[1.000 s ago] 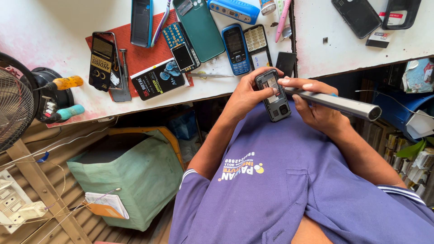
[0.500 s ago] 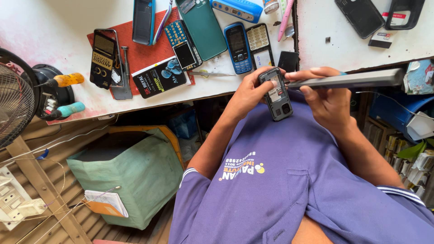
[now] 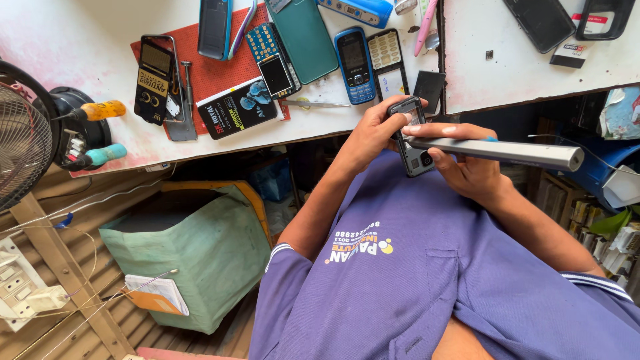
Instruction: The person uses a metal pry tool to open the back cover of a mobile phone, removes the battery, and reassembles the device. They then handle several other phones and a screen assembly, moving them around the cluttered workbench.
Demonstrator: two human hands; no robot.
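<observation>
Landmark for all places: white workbench (image 3: 80,40), filling the top of the view.

1. Green bin (image 3: 193,267), below the workbench's near edge, left of the person's lap.
2. Fan (image 3: 23,143), wire-guarded, at the workbench's left end, only partly in view.
3. Red mat (image 3: 207,73), lying on the workbench, carrying phone parts and a small black box (image 3: 237,108).
4. Teal phone cover (image 3: 305,37), on the workbench at the mat's right edge.
5. Grey cylindrical tool (image 3: 500,152), just below the workbench's near edge, lying crosswise; its tip meets the opened phone.
6. Right hand (image 3: 470,170), below the workbench's near edge; fingers curled closed around the grey tool.
7. Left hand (image 3: 373,133), just off the workbench's near edge; fingers wrapped shut around the opened phone, thumb on its upper end.
8. Blue keypad phone (image 3: 353,63), flat on the workbench, right of the teal cover.
9. Opened phone (image 3: 413,143), small and dark, back seemingly uncovered, held upright just below the workbench's near edge, over the person's chest.
10. Yellow-handled screwdriver (image 3: 97,111), on the workbench beside the fan.
</observation>
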